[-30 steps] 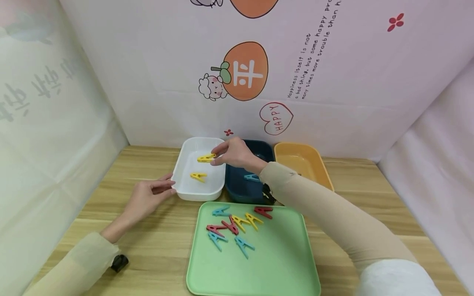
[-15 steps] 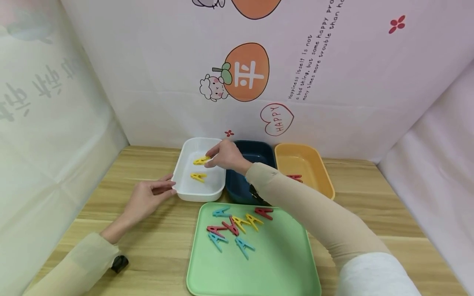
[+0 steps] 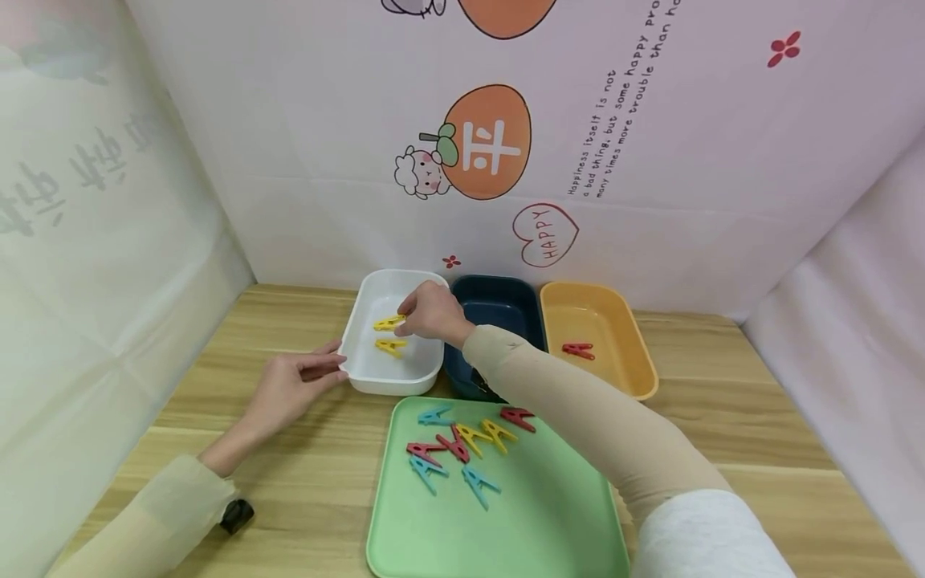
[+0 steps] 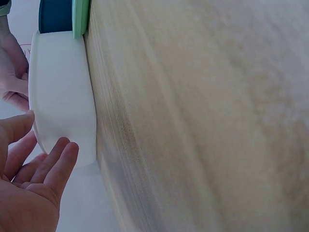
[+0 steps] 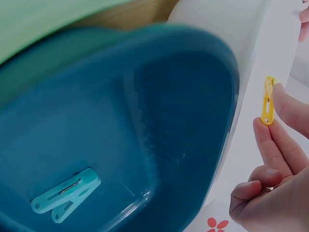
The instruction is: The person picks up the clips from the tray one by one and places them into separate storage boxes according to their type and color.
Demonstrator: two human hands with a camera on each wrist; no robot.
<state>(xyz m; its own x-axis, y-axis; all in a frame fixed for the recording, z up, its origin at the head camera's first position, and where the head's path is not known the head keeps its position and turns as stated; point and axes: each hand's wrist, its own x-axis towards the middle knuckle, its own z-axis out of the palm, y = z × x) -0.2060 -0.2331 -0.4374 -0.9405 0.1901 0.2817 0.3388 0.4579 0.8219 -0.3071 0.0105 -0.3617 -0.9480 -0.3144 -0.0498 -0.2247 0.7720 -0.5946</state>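
My right hand [image 3: 433,313] pinches a yellow clothespin [image 3: 387,323] between thumb and fingertips, low over the white bin [image 3: 364,321]. In the right wrist view the same clothespin [image 5: 268,101] shows between thumb and fingers. Another yellow clothespin [image 3: 391,347] lies in the bin just in front of it. At the bin's left side is my left hand [image 3: 292,389], fingers extended and tips against the rim and outer wall. In the left wrist view those fingers [image 4: 60,166] rest on the white wall [image 4: 63,92].
A navy bin [image 3: 506,309] beside the white one contains a light-blue clothespin [image 5: 67,193]. The orange bin [image 3: 614,321] has a red clothespin [image 3: 578,351] in it. In front, a green tray [image 3: 506,530] carries several red, yellow and blue clothespins. A printed cloth backdrop [image 3: 325,160] stands close behind.
My right hand has moved left and toward me, lowering the yellow clothespin close to the other one. The red clothespin in the orange bin has come into view. My left hand stays put.
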